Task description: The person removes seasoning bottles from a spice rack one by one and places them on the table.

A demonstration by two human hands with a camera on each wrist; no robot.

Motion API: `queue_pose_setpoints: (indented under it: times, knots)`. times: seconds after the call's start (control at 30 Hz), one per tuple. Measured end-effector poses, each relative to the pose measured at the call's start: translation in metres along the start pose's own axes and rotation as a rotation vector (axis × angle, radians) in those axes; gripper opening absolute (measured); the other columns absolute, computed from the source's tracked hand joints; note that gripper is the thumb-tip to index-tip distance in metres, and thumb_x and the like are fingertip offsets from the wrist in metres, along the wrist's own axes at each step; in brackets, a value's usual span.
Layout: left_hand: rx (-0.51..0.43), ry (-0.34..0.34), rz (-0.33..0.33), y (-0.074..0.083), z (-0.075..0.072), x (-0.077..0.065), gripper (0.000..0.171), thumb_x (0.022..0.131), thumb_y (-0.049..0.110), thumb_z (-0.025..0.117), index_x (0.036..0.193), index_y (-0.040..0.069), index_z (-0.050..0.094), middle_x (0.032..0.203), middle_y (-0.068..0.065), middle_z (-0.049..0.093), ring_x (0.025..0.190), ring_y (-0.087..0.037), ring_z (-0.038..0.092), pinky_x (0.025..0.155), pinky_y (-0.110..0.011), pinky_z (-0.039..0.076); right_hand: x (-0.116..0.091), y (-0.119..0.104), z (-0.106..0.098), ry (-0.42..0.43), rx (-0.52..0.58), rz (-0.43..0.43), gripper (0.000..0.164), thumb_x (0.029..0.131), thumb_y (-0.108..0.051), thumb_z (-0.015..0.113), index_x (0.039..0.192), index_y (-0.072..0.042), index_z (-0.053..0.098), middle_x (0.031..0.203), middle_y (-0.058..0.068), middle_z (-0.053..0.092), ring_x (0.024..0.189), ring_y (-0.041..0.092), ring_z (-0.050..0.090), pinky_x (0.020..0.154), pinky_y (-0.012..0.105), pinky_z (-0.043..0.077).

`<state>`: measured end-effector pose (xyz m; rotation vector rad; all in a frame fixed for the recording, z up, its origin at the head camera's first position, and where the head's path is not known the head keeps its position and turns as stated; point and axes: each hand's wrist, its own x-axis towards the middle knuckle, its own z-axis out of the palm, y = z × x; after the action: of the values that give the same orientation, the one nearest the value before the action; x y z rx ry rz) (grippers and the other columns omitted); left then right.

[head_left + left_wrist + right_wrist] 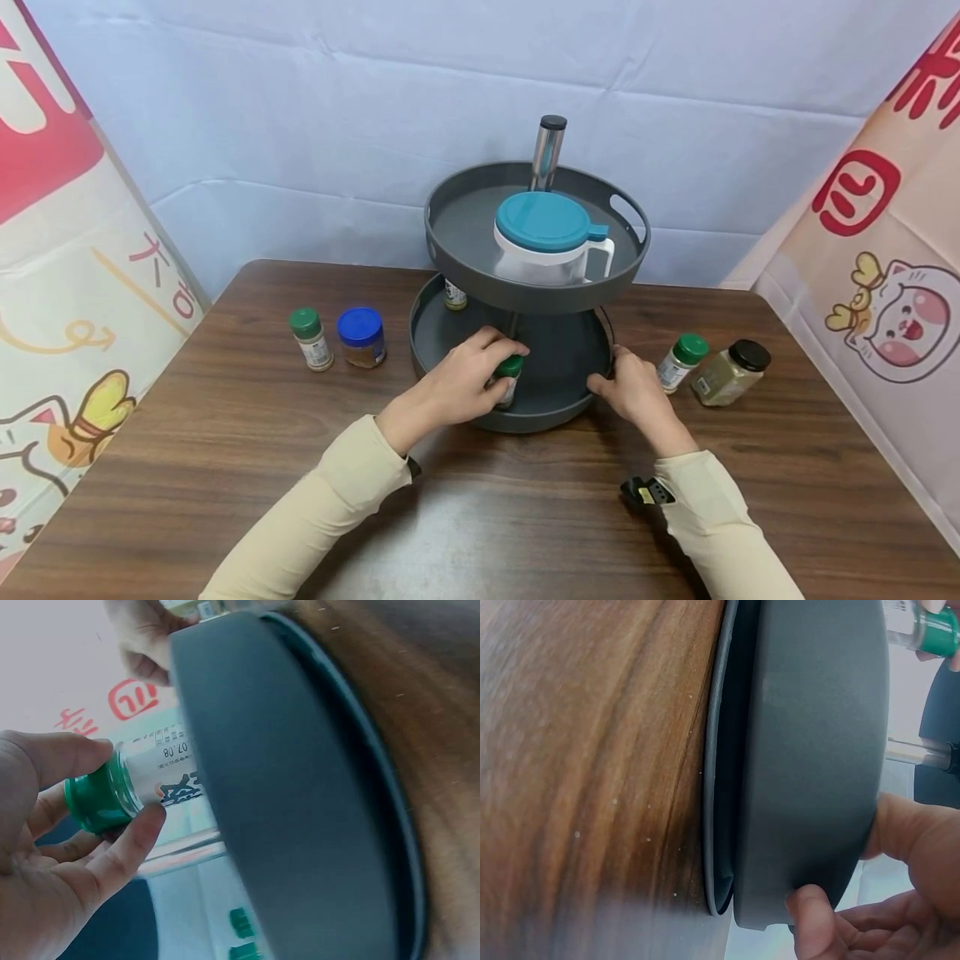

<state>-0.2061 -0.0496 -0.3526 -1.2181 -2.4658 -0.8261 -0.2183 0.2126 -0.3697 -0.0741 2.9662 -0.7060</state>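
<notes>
My left hand [467, 379] pinches a small green-capped spice jar [161, 769] between thumb and fingers, just inside the front rim of the lower tray [558, 362]. In the left wrist view the jar's printed label shows, its bottom hidden behind the tray wall. The tray is dark grey and round, part of a two-tier stand. At its right side my right hand [636, 390] grips the rim, thumb over the edge and fingers along the outer wall. Another spice jar [454, 296] stands at the tray's back left, partly covered by the upper tray [459, 221].
On the upper tray sits a clear pitcher [543, 229] with a teal lid, beside the metal post [548, 154]. Left on the table are a green-capped jar [311, 340] and a blue-lidded jar [362, 337]; right, another green-capped jar [681, 362] and a black-lidded jar [731, 373].
</notes>
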Motion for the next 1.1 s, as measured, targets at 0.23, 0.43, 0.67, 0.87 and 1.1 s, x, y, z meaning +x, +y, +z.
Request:
queue_pose_setpoints:
  times: [0.23,0.43,0.67,0.87,1.1]
  knots:
    - [-0.003,0.018,0.017,0.007,-0.008,0.005,0.034,0.082,0.009,0.062,0.116,0.008,0.057,0.108,-0.011,0.052,0.084,-0.011,0.048,0.064,-0.027,0.049,0.000,0.000,0.000,-0.005,0.000,0.011,0.069,0.084,-0.021,0.054,0.133,0.017,0.025,0.117,0.039,0.048,0.082,0.036,0.055,0.070,0.046,0.048]
    - [-0.005,0.008,0.009,0.009,-0.009,0.004,0.033,0.082,0.009,0.062,0.115,0.008,0.057,0.108,-0.011,0.052,0.082,-0.010,0.047,0.063,-0.025,0.049,-0.001,0.000,0.000,0.001,0.001,0.005,0.069,0.083,-0.021,0.054,0.132,0.018,0.026,0.118,0.040,0.047,0.085,0.038,0.054,0.071,0.047,0.048]
    - [0.001,0.043,0.014,0.006,-0.012,0.000,0.034,0.081,0.008,0.063,0.115,0.007,0.057,0.107,-0.012,0.053,0.083,-0.011,0.048,0.063,-0.026,0.049,-0.001,-0.001,0.000,0.005,-0.001,0.005,0.068,0.083,-0.021,0.054,0.132,0.018,0.026,0.117,0.040,0.047,0.082,0.036,0.054,0.070,0.047,0.047]
    - [0.020,0.072,0.028,0.004,-0.015,-0.005,0.034,0.080,0.007,0.064,0.114,0.007,0.058,0.106,-0.011,0.053,0.085,-0.011,0.048,0.063,-0.027,0.050,-0.001,-0.001,0.001,0.008,0.001,0.003,0.068,0.083,-0.021,0.054,0.132,0.018,0.026,0.117,0.040,0.046,0.083,0.036,0.054,0.070,0.047,0.047]
    - [0.025,0.082,0.021,0.003,-0.020,-0.009,0.034,0.080,0.007,0.064,0.113,0.007,0.058,0.104,-0.010,0.053,0.085,-0.012,0.048,0.067,-0.029,0.051,-0.001,-0.002,0.001,0.002,0.009,0.008,0.068,0.083,-0.021,0.054,0.132,0.018,0.026,0.117,0.040,0.046,0.078,0.033,0.054,0.067,0.044,0.047]
